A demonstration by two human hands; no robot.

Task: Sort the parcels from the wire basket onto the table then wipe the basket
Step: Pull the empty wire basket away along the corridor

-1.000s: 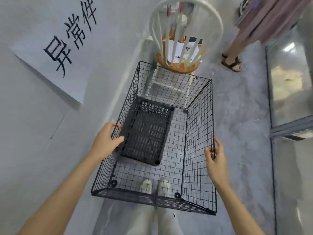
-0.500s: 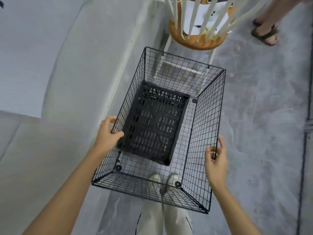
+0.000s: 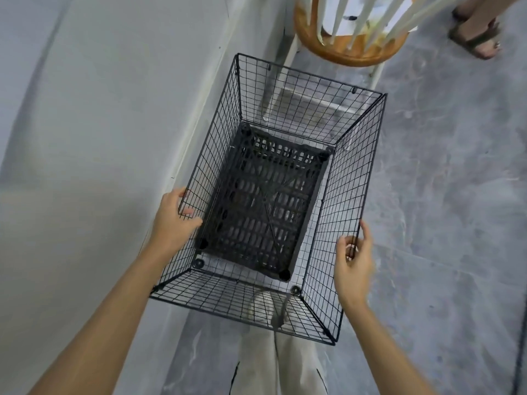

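A black wire basket (image 3: pixel 356 178) with a black slotted plastic floor (image 3: pixel 265 206) fills the middle of the head view, seen from above. No parcels lie inside it. My left hand (image 3: pixel 174 218) grips the top wire of the left wall, thumb inside the mesh. My right hand (image 3: pixel 353 260) holds the top edge of the right wall, fingers curled round the wire. My feet and light trousers (image 3: pixel 273 357) show through and below the near wall.
A grey table surface (image 3: pixel 99 138) runs along the left of the basket. A wooden chair seat (image 3: pixel 342 49) with white spindles stands just beyond it. Another person's sandalled foot (image 3: pixel 479 41) is at the top right. Grey tiled floor (image 3: pixel 442 195) spreads to the right.
The view has tilted down, so the paper sign and most of the chair have left the frame. The basket sits lower and nearer the floor. Both hands keep their hold on its walls.
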